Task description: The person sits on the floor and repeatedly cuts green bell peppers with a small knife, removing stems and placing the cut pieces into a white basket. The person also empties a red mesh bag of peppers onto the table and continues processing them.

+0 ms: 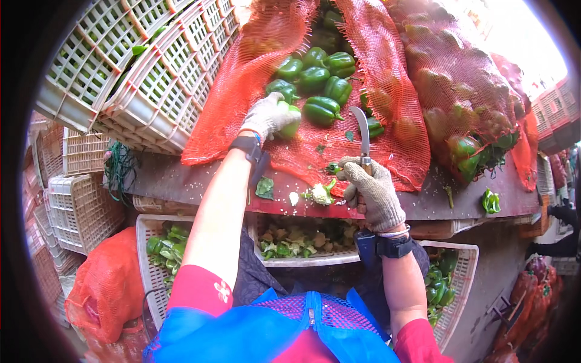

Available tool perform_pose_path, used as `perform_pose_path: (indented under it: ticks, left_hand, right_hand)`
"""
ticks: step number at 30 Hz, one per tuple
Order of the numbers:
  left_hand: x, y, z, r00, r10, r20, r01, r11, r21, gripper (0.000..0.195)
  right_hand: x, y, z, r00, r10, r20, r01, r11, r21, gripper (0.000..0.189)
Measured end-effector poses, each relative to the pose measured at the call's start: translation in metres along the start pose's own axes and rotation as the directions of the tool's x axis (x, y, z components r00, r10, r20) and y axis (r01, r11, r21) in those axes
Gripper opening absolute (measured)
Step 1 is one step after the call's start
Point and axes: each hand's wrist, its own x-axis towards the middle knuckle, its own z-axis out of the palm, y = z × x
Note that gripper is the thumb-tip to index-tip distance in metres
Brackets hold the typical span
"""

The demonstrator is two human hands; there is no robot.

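My left hand, in a knit glove, grips a lighter green bell pepper low in the pile. My right hand, gloved too, holds a curved-blade knife by its handle, the blade pointing away from me. Several whole green bell peppers spill from the opened red mesh sack onto its spread flap. Close to my right hand lie a cut pepper core with white seeds and a torn leaf. Scattered seeds dot the table edge.
White plastic crates lean at the left of the table. A full mesh sack of peppers stands at the right. Below the edge are a crate of trimmings and crates of green peppers at left and right.
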Motion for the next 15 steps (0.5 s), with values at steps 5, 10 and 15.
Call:
perform_pose_path:
  ticks: [5,10,15]
  left_hand:
    - [-0.016,-0.035,0.029,0.961,0.160,-0.224,-0.185,0.978,-0.096,0.080]
    - [-0.090,-0.042,0.061,0.870,0.290,-0.399,-0.417,0.864,-0.282,0.085]
    - [-0.138,-0.059,0.093,0.763,0.351,-0.543,-0.514,0.839,-0.180,0.092]
  right_hand:
    - [-0.002,-0.012,-0.002,0.998,0.045,-0.044,-0.048,0.997,-0.053,0.029]
    - [0.001,0.003,0.003,0.999,-0.042,0.023,0.044,0.997,-0.069,0.027]
    - [-0.014,0.036,0.025,0.994,0.050,0.096,-0.032,0.983,-0.183,0.025]
